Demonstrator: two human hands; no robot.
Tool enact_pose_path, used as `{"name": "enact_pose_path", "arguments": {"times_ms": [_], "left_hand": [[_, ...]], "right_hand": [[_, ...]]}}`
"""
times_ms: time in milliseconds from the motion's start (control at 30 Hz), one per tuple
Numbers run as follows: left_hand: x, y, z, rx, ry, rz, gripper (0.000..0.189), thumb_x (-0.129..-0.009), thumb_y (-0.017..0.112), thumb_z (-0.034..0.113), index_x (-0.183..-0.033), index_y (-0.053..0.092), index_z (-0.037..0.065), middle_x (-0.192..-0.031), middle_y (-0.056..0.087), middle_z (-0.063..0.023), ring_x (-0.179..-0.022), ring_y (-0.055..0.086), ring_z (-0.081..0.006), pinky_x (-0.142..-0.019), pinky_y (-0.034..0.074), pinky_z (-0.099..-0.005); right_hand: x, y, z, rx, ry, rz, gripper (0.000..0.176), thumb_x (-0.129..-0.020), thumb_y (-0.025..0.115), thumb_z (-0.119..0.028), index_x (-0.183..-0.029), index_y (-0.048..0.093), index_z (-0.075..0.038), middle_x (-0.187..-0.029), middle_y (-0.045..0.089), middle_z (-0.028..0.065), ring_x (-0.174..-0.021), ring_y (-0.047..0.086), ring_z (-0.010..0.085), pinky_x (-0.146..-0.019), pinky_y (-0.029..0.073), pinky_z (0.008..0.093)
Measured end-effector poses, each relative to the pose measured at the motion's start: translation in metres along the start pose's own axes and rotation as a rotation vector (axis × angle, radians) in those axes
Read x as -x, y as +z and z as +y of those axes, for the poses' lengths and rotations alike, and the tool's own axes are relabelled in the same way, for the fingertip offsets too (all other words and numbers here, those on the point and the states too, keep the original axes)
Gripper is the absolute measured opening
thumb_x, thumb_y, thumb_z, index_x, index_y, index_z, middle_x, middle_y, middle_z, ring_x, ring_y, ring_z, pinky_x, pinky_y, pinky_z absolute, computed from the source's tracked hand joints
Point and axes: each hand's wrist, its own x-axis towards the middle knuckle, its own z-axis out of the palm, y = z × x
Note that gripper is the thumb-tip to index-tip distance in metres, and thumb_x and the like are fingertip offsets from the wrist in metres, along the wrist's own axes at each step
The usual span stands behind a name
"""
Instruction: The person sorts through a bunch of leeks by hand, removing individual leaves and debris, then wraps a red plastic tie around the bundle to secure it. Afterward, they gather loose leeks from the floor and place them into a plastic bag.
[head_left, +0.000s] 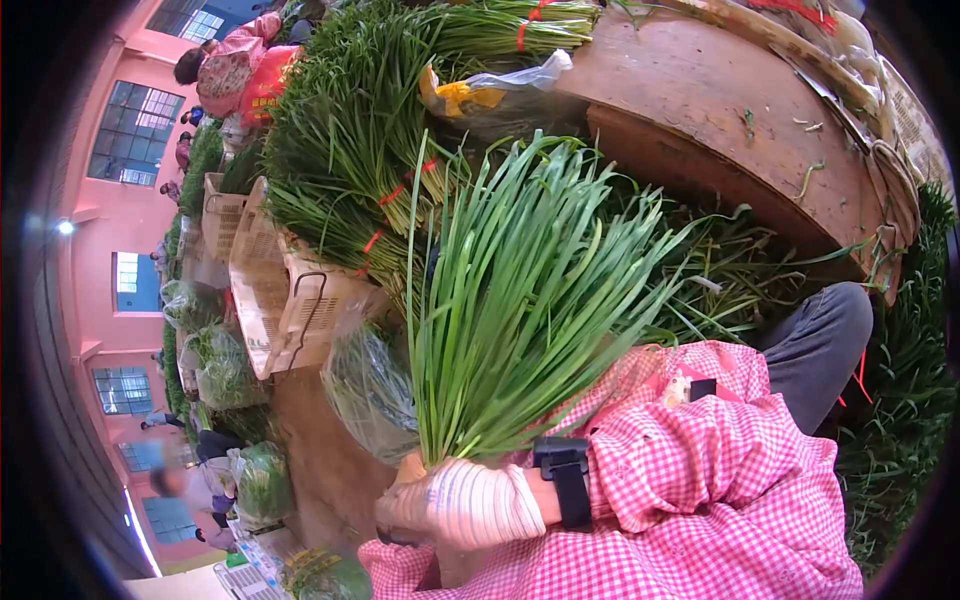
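Observation:
My right hand, in a white striped glove with bare fingertips, is closed around the base of a bunch of long green garlic chives. The leaves fan out away from the hand. A black band sits on that wrist, below a pink checked sleeve. Another checked cuff shows just past the right hand; my left hand there is mostly hidden and blurred, so its fingers cannot be made out. Beside the held bunch lies a clear plastic bag.
Chive bundles tied with red bands are piled beyond. A brown wooden board stands close by, with loose leaves under it. Plastic crates and filled bags line the floor. Other people are farther off.

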Motion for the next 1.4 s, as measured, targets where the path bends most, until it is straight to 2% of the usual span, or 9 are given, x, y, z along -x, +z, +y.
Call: {"name": "enact_pose_path", "arguments": {"times_ms": [100,233,400,467,633,833,1100,1300,1400], "left_hand": [[0.002,0.002,0.003,0.052,0.024,0.002,0.046,-0.065,0.076,0.003,-0.107,0.059,0.002,-0.094,0.063,-0.0047,-0.077,0.060,-0.0130,-0.064,0.052,-0.0248],[0.003,0.002,0.007,0.087,-0.208,0.026,0.044,-0.065,0.074,0.002,-0.106,0.058,0.001,-0.090,0.063,-0.0060,-0.070,0.060,-0.0141,-0.056,0.051,-0.0261],[-0.001,0.006,0.014,0.058,-0.198,-0.045,0.045,-0.068,0.074,0.006,-0.109,0.056,0.001,-0.092,0.063,-0.0067,-0.072,0.061,-0.0138,-0.056,0.051,-0.0255],[0.002,0.006,0.017,0.078,-0.172,-0.071,0.046,-0.070,0.074,0.006,-0.111,0.055,0.001,-0.095,0.063,-0.0068,-0.076,0.061,-0.0138,-0.058,0.051,-0.0250],[0.004,0.022,0.032,0.037,-0.191,-0.073,0.038,-0.072,0.073,0.001,-0.107,0.057,0.001,-0.091,0.064,-0.0082,-0.069,0.060,-0.0122,-0.059,0.049,-0.0235],[0.006,0.006,0.008,0.063,-0.259,-0.074,0.042,-0.071,0.073,0.003,-0.109,0.057,0.002,-0.093,0.064,-0.0078,-0.073,0.060,-0.0118,-0.064,0.049,-0.0256],[-0.023,0.008,0.014,-0.003,-0.134,-0.201,0.046,-0.068,0.074,0.005,-0.110,0.056,0.002,-0.090,0.062,-0.0063,-0.072,0.058,-0.0142,-0.061,0.048,-0.0272],[-0.024,0.005,-0.003,0.051,-0.184,-0.166,0.048,-0.065,0.075,0.004,-0.109,0.056,0.000,-0.092,0.062,-0.0069,-0.069,0.058,-0.0152,-0.059,0.048,-0.0275],[-0.029,0.003,-0.016,0.019,-0.012,-0.190,0.055,-0.064,0.075,0.000,-0.115,0.053,0.001,-0.100,0.062,-0.0077,-0.079,0.059,-0.0170,-0.065,0.052,-0.0292]], "right_hand": [[0.007,-0.027,0.009,-0.123,-0.097,0.379,0.035,-0.080,0.053,-0.007,-0.115,0.051,-0.001,-0.096,0.057,0.0139,-0.089,0.059,0.0264,-0.077,0.051,0.0308],[0.026,-0.104,0.011,-0.735,0.785,0.556,0.011,-0.089,0.054,-0.017,-0.089,0.056,-0.005,-0.078,0.059,0.0001,-0.063,0.051,0.0057,-0.052,0.042,0.0208],[0.030,-0.100,0.028,0.128,0.114,0.290,0.016,-0.087,0.057,-0.016,-0.092,0.058,-0.001,-0.078,0.058,0.0036,-0.073,0.057,0.0140,-0.063,0.048,0.0269],[0.008,-0.076,0.006,-0.628,0.427,0.318,0.016,-0.083,0.058,-0.010,-0.096,0.058,-0.001,-0.092,0.057,0.0101,-0.080,0.059,0.0212,-0.072,0.051,0.0309],[0.005,0.064,-0.008,-0.584,-0.062,-0.227,0.027,-0.086,0.050,-0.004,-0.112,0.052,0.002,-0.112,0.052,0.0141,-0.102,0.053,0.0245,-0.088,0.045,0.0311],[-0.004,-0.025,-0.006,-0.407,-0.369,0.182,0.024,-0.084,0.056,-0.004,-0.105,0.052,0.006,-0.098,0.055,0.0168,-0.088,0.058,0.0315,-0.072,0.050,0.0334],[-0.008,-0.180,-0.055,-0.274,0.458,-0.245,0.027,-0.078,0.067,-0.017,-0.103,0.064,-0.005,-0.094,0.065,0.0131,-0.086,0.063,0.0271,-0.076,0.050,0.0356],[-0.033,-0.363,0.046,0.656,0.198,0.542,0.027,-0.089,0.045,-0.013,-0.112,0.054,-0.003,-0.112,0.057,0.0115,-0.094,0.059,0.0185,-0.078,0.048,0.0289],[-0.010,-0.408,0.088,0.012,0.053,1.297,0.016,-0.089,0.051,-0.016,-0.100,0.055,-0.004,-0.109,0.056,0.0123,-0.101,0.055,0.0234,-0.087,0.047,0.0375]]}}
